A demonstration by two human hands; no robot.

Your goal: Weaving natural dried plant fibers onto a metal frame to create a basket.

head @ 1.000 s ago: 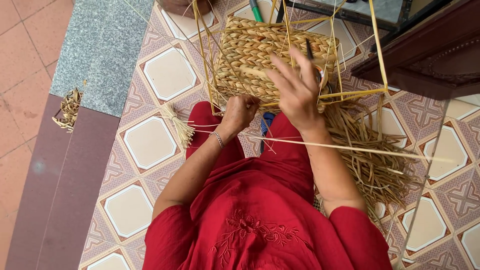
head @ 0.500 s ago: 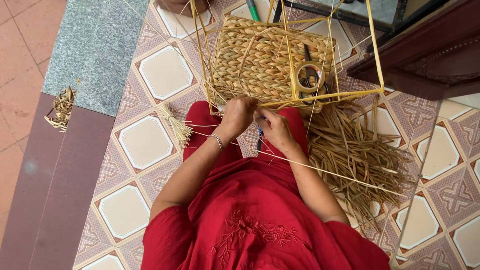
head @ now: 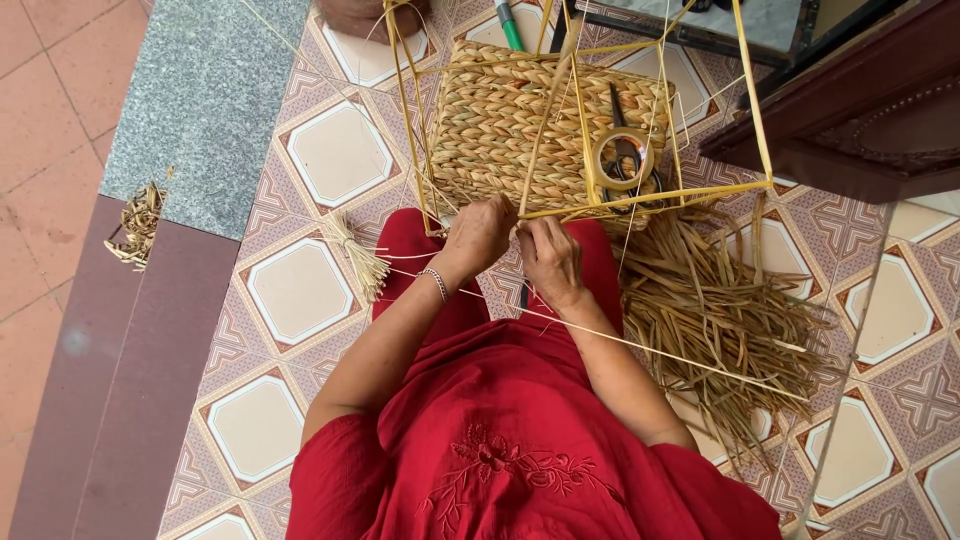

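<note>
Now the right hand [head: 548, 258] has dropped from the woven basket [head: 545, 125] beside the left hand [head: 480, 232], both pinching straw strands [head: 620, 345].

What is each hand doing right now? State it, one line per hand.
Left hand: closed, pinching a straw strand at the woven basket edge.
Right hand: closed on the same strand.
</note>
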